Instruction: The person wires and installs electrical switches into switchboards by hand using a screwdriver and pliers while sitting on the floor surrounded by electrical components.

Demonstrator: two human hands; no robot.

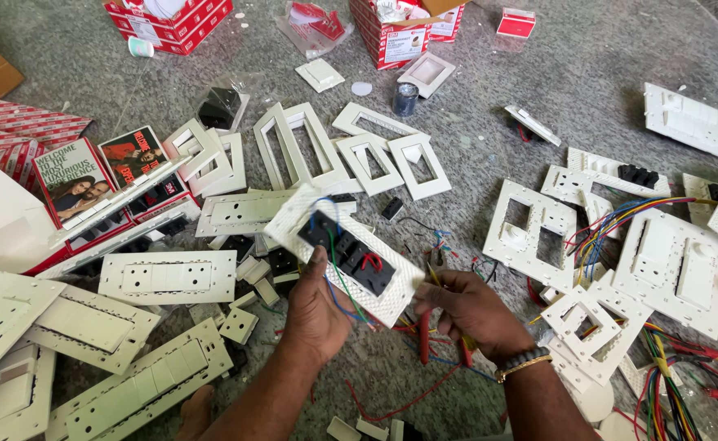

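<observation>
A grey speckled floor (587, 73) fills the view, strewn with white electrical parts. At the far edge stand red and white cardboard boxes (395, 33), and to the left lie printed leaflets (73, 184) beside a heap of long white switch plates (167, 278). Empty white frames (367, 159) lie across the middle, and to the right more white plates (669, 265) sit tangled in bundles of coloured wires (620, 220). In the centre, raised above the floor, is a white switch plate (351, 253) seen from its back, tilted, with black modules and blue, green and red wires on it. The left hand (318, 306) is closed on this plate's near edge, thumb up against the black modules. The right hand (469, 314), with a beaded bracelet (522, 362) at the wrist, is curled just beside the plate's right corner, gripping red-handled pliers (428, 331) that point downward. A small dark roll of tape (405, 98) stands near the boxes.
</observation>
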